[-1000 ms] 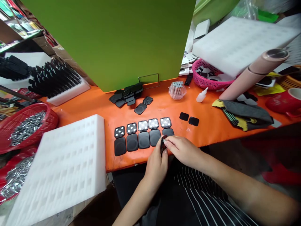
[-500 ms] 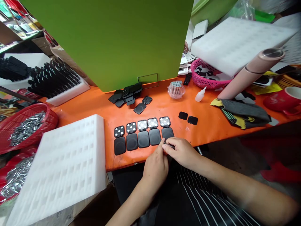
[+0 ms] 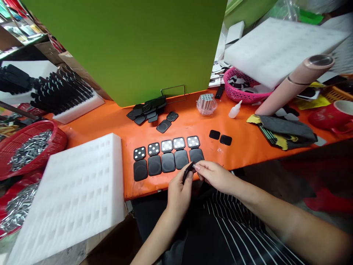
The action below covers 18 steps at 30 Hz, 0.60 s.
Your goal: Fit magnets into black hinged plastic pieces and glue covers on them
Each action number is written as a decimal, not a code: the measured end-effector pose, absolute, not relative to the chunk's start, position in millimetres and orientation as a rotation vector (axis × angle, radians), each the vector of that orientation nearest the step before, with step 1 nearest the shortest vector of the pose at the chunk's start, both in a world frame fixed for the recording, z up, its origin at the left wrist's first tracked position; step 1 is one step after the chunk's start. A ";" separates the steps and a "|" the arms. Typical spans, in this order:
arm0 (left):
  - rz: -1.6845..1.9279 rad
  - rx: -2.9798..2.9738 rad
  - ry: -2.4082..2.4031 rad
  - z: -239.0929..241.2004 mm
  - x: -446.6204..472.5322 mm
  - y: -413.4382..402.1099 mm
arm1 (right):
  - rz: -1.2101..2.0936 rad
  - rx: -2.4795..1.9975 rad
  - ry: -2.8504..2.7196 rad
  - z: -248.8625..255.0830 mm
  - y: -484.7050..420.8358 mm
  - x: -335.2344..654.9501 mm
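My left hand (image 3: 180, 189) pinches a small black case (image 3: 188, 172) at the near edge of the orange table (image 3: 248, 147). Meeting it from the right, my right hand (image 3: 215, 176) has its fingertips pressed together on a tiny silvery piece (image 3: 194, 167) at the case's top. Just beyond lies a row of several opened black cases (image 3: 168, 156), their upper halves showing white dots or pale inserts. Two black pads (image 3: 220, 137) lie to the right of the row.
A white foam tray (image 3: 74, 195) lies at the left, with red baskets of metal pieces (image 3: 27, 149) beyond it. A heap of black cases (image 3: 149, 110), a clear cup of metal rods (image 3: 206, 103), a small white bottle (image 3: 236, 110) and a pink basket (image 3: 239, 88) sit before a green board (image 3: 132, 48).
Both hands have shifted slightly; the black case in my left hand has tilted and shows more, and my right fingertips now pinch at its top end.
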<state>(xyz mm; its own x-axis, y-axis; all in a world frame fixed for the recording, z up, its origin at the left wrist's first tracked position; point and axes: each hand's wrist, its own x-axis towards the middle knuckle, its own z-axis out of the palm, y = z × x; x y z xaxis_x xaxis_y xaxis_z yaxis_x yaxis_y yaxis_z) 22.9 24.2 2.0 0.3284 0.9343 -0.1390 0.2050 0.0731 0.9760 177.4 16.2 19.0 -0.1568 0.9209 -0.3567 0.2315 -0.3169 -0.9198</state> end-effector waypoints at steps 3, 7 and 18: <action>0.720 1.732 1.149 7.5 19.9 19.6 | 1.588 -1.526 -1.322 24.1 14.4 178.8; 0.655 2.013 1.126 8.6 17.0 15.2 | 1.935 -1.416 -0.999 28.1 13.2 183.1; 0.561 2.181 1.175 4.2 15.5 8.2 | 2.021 -1.209 -0.357 10.1 9.3 170.9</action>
